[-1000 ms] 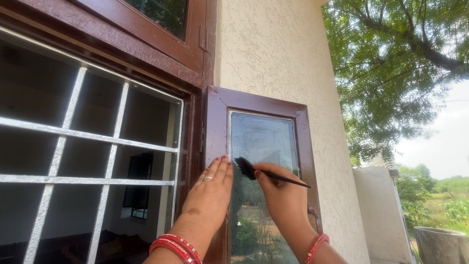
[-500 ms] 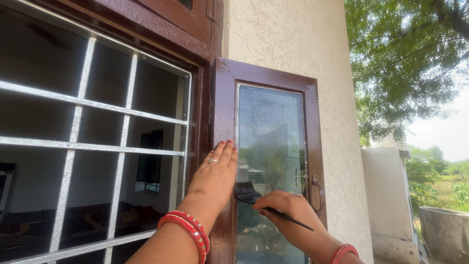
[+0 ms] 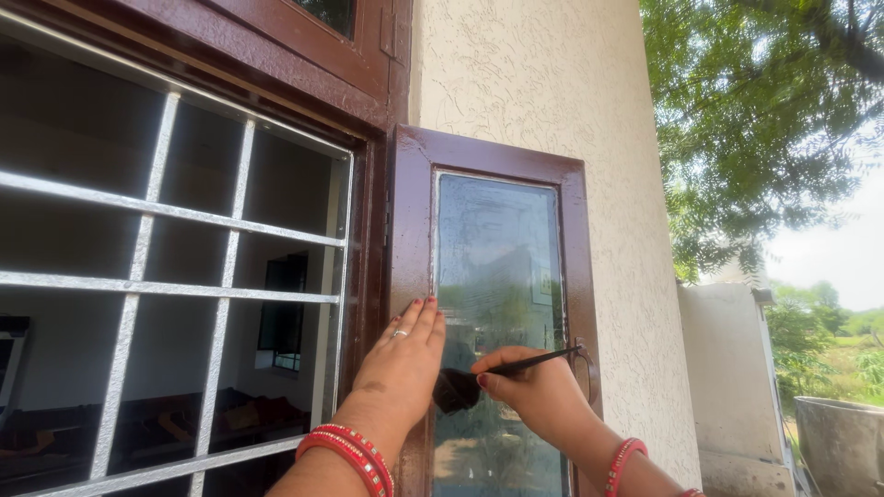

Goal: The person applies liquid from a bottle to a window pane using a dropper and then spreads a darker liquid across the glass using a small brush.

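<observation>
Outdoors, against a textured cream wall (image 3: pixel 534 83), your left hand (image 3: pixel 401 364) lies flat and released on the brown window shutter (image 3: pixel 410 230). Your right hand (image 3: pixel 534 387) clenches a black brush (image 3: pixel 460 387), bristles touching the shutter's glass pane (image 3: pixel 497 258).

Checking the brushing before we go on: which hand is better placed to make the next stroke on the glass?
Right. The right hand grips the black brush against the glass pane; the left hand lies flat on the brown frame.
</observation>
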